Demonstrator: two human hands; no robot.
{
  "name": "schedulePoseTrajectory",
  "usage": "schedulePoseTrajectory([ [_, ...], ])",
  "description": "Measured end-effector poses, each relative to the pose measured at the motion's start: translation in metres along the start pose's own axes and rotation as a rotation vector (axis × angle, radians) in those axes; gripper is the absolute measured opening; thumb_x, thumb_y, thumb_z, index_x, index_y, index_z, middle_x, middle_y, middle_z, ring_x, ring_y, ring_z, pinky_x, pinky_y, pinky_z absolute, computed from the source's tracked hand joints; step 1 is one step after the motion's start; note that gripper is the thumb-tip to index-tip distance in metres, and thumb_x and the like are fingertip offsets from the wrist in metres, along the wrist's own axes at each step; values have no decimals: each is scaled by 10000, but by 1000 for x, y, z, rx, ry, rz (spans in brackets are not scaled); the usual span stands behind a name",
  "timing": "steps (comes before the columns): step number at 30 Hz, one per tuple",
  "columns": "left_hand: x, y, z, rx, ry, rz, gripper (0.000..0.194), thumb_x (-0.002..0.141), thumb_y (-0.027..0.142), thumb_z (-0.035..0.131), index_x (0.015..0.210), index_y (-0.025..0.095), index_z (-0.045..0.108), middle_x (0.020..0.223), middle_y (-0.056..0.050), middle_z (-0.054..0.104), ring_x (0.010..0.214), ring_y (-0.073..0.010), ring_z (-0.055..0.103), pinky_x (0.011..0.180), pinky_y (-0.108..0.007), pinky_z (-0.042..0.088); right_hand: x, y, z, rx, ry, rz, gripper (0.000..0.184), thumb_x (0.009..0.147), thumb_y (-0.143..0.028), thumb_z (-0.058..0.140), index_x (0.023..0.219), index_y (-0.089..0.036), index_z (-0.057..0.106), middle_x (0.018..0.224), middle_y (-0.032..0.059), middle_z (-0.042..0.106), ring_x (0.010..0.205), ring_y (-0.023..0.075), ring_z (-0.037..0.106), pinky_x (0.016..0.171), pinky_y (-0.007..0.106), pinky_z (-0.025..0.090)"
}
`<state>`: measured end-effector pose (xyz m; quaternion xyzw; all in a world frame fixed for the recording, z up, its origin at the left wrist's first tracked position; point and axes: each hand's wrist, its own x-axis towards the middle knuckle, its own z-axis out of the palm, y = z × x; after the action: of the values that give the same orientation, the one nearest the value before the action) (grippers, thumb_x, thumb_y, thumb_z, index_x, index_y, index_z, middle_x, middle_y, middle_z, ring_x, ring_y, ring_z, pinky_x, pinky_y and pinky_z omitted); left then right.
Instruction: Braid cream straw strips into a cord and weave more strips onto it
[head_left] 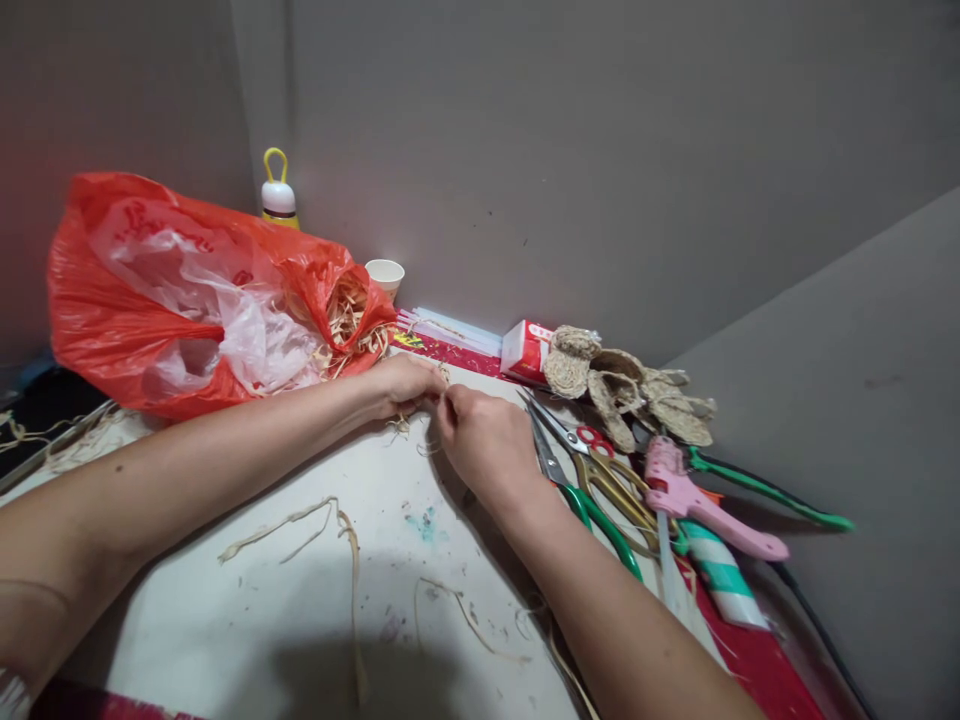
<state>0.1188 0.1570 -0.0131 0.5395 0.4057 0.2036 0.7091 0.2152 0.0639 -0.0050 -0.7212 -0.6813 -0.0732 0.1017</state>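
Note:
My left hand (409,386) and my right hand (489,436) meet over the far part of the white board (300,610). The fingers of both are closed in a pinch, close together. Between them a small bit of pale plant-fibre straw (444,373) shows; most of it is hidden by the fingers. Straw ends also poke out beneath my left hand. Loose dry straw strands (349,540) lie on the board nearer to me, with a thinner strand (472,620) to their right.
Left stands a red plastic bag (135,350) with straw inside; behind it are a bottle (279,195) and a paper cup (385,275). To the right lie gold scissors (615,490), green scissors (600,525), a pink glue gun (705,505), woven straw pieces (622,385) and a red-white box (523,350).

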Motion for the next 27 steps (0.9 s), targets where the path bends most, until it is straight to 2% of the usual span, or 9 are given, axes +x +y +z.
schedulePoseTrajectory([
  [5, -3, 7, -1, -106, -1, -97, 256, 728, 29, 502, 524, 152, 410, 374, 79, 332, 307, -14, 213, 338, -169, 126, -3, -8, -4, -163, -49, -153, 215, 868, -147, 424, 897, -145, 636, 833, 122, 700, 716, 228, 647, 545, 291, 307],
  [11, -5, 8, 4, -195, -2, -170, 310, 797, 75, 485, 519, 161, 377, 400, 61, 358, 316, -15, 236, 320, -157, 121, -4, -12, -5, -207, -113, -202, 240, 874, -115, 398, 926, -108, 632, 847, 153, 686, 740, 239, 651, 540, 291, 318],
  [14, -3, 9, 5, -216, 20, -164, 287, 798, 63, 480, 533, 149, 408, 412, 51, 387, 317, -10, 229, 308, -148, 115, -6, -16, -1, -140, -134, -259, 264, 881, -116, 379, 931, -114, 638, 841, 153, 692, 713, 224, 641, 554, 282, 333],
  [17, 0, 15, -1, -240, 38, -148, 281, 797, 60, 491, 546, 148, 400, 417, 63, 375, 313, 1, 195, 302, -134, 108, -9, -17, 0, 140, -217, -314, 226, 874, -171, 429, 857, -151, 653, 783, 97, 694, 665, 186, 613, 578, 264, 364],
  [19, 1, 20, -8, -253, 19, -155, 281, 799, 66, 495, 550, 149, 395, 415, 68, 359, 314, 2, 196, 302, -122, 114, -9, -13, -4, 469, -427, -321, 208, 872, -255, 471, 899, -168, 658, 712, 47, 672, 614, 153, 586, 563, 242, 390],
  [21, 1, 23, -14, -255, -12, -175, 278, 795, 57, 493, 550, 147, 397, 409, 70, 346, 315, 2, 203, 305, -109, 118, -6, -1, -10, 786, -773, -290, 273, 853, -344, 518, 1017, -168, 647, 691, 22, 655, 582, 131, 574, 543, 226, 424],
  [23, 0, 22, -17, -248, -35, -195, 273, 794, 52, 489, 550, 142, 404, 402, 72, 336, 313, 5, 202, 308, -100, 120, 1, 21, -13, 926, -1032, -208, 365, 803, -388, 586, 1076, -153, 644, 737, 37, 666, 600, 133, 590, 563, 242, 467],
  [25, -1, 20, -16, -234, -51, -213, 262, 794, 51, 487, 554, 133, 423, 402, 69, 340, 310, 8, 200, 309, -98, 120, 9, 48, -15, 856, -939, -84, 374, 784, -411, 607, 1046, -151, 665, 712, 48, 666, 610, 147, 600, 577, 259, 477],
  [27, -2, 16, -14, -217, -57, -227, 246, 786, 42, 490, 561, 128, 439, 404, 66, 348, 311, 8, 197, 309, -101, 116, 16, 77, -16, 715, -722, 63, 344, 771, -394, 626, 1017, -159, 679, 685, 55, 664, 618, 167, 609, 592, 281, 479],
])
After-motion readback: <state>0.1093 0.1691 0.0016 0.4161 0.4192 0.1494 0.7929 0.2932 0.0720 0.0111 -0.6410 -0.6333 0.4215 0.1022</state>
